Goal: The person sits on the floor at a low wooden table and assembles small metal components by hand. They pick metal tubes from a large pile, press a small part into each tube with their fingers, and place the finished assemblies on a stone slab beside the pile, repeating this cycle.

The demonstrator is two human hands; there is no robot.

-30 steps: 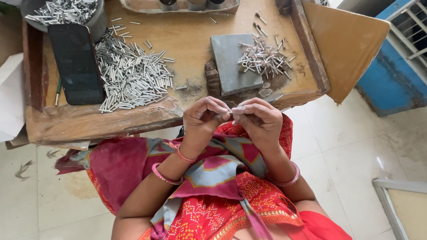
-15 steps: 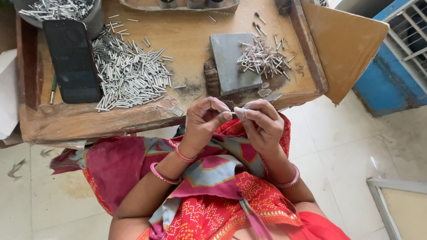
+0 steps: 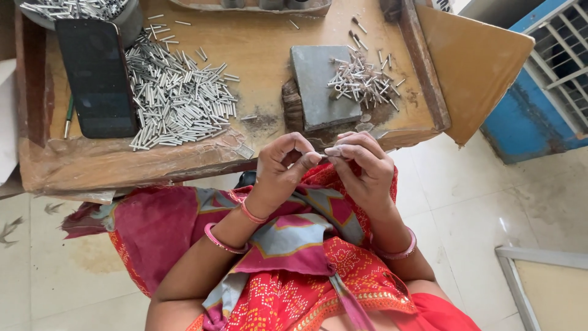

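Since the earlier frame the hands had stayed together at the desk (image 3: pixel 92 165) edge: left hand (image 3: pixel 283 167) and right hand (image 3: pixel 362 167) pinched shut on one small metal tube (image 3: pixel 334 151). A grey bowl (image 3: pixel 125 18) held more tubes; a loose heap (image 3: pixel 177 98) lay beside a dark phone (image 3: pixel 97 76).
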